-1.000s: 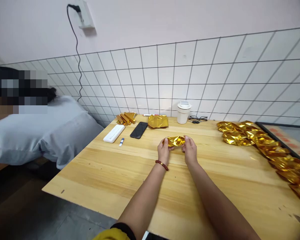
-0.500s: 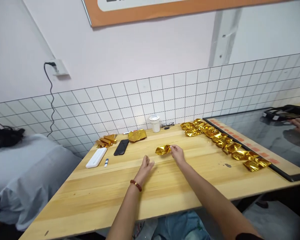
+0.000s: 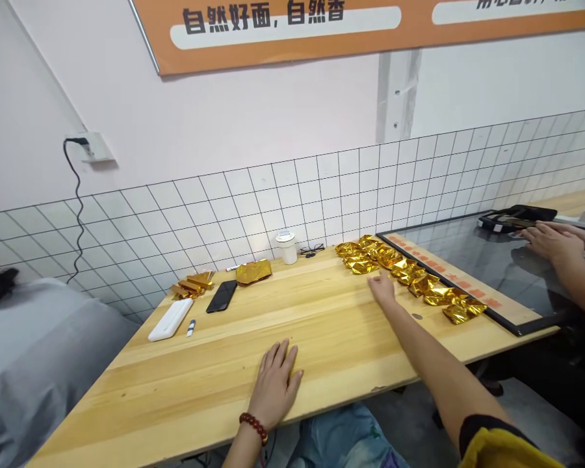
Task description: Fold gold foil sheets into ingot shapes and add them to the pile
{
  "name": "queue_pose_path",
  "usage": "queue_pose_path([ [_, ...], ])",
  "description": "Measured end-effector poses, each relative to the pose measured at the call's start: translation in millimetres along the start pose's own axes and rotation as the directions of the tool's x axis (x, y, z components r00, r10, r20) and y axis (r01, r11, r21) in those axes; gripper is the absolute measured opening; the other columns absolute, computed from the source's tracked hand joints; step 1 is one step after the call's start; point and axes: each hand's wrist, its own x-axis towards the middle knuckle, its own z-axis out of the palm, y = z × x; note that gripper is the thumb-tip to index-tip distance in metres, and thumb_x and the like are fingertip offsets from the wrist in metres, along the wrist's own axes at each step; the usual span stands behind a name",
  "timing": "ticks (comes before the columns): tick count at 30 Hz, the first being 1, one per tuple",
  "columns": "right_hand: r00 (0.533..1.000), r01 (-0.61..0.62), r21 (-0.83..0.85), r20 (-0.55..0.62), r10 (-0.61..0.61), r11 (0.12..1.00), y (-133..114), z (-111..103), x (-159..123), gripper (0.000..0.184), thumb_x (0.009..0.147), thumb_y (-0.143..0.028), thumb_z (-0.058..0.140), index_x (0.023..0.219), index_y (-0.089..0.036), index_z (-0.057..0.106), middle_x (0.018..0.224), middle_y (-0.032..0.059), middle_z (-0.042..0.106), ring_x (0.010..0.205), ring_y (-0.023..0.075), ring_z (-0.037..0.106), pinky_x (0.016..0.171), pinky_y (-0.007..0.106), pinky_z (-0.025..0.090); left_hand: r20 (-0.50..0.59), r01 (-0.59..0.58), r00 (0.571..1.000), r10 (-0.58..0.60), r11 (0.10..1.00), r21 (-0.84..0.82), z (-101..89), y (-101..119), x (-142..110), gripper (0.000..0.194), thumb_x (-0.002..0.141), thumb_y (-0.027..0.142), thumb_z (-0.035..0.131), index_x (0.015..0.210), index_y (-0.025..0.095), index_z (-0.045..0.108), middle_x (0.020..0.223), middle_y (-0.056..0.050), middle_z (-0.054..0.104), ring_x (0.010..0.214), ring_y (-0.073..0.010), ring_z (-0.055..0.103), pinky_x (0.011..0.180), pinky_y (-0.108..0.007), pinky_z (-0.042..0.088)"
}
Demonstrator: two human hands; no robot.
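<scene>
My left hand (image 3: 274, 383) lies flat on the wooden table near its front edge, fingers stretched out and holding nothing; a red bead bracelet (image 3: 253, 426) is on its wrist. My right hand (image 3: 383, 290) reaches out to the near side of a row of twisted gold foil pieces (image 3: 398, 263). Its fingers are curled together, and whatever may be in them is hidden. Closest to its fingertips is one gold foil piece (image 3: 361, 265) at the row's left end. The row slants toward the front right, along the dark-framed glass panel.
On the left are a white power bank (image 3: 171, 319), a small blue-and-white stick (image 3: 191, 327), a black phone (image 3: 221, 297), foil strips (image 3: 194, 285) and a folded gold sheet (image 3: 253, 272). A white cup (image 3: 287, 248) and glasses (image 3: 312, 249) stand behind. Another person's hands (image 3: 552, 242) rest over the glass panel (image 3: 468, 250).
My right hand has moved right to the foil row; the foil piece it held is no longer distinguishable in it. My left hand has drawn back and flattened on the table. The camera view has shifted.
</scene>
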Motion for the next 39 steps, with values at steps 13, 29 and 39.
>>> queue_pose_path([
  [13, 0.846, 0.412, -0.713, 0.530, 0.052, 0.567, -9, -11, -130, 0.056, 0.099, -0.036, 0.029, 0.149, -0.014, 0.043, 0.161, 0.0174, 0.029, 0.148, 0.0315, 0.024, 0.117, 0.050, 0.010, -0.026, -0.032, 0.999, 0.035, 0.993, 0.114, 3.3, -1, 8, 0.054, 0.096, 0.045, 0.040, 0.142, 0.020, 0.053, 0.154, -0.012, 0.044, 0.142, -0.0316, 0.038, 0.117, -0.052, 0.030],
  [29, 0.835, 0.464, -0.701, 0.550, -0.004, 0.541, -30, -22, -135, 0.055, 0.099, -0.038, 0.028, 0.145, -0.013, 0.045, 0.157, 0.0176, 0.036, 0.142, 0.0310, 0.029, 0.114, 0.049, 0.018, -0.074, -0.065, 0.994, 0.077, 0.987, 0.148, 9.0, -18, 26, 0.061, 0.093, 0.053, 0.033, 0.138, 0.019, 0.058, 0.151, -0.011, 0.049, 0.139, -0.0312, 0.043, 0.114, -0.051, 0.035],
  [39, 0.741, 0.521, -0.715, 0.650, 0.170, 0.466, -38, -15, -119, 0.062, 0.099, -0.042, 0.030, 0.153, -0.010, 0.035, 0.163, 0.0212, 0.022, 0.150, 0.0348, 0.020, 0.118, 0.056, 0.010, -0.492, -0.357, 0.833, 0.255, 0.926, -0.125, 98.4, -49, -129, 0.031, 0.087, 0.031, 0.055, 0.113, 0.037, 0.072, 0.123, -0.005, 0.071, 0.124, -0.0283, 0.060, 0.109, -0.049, 0.045],
])
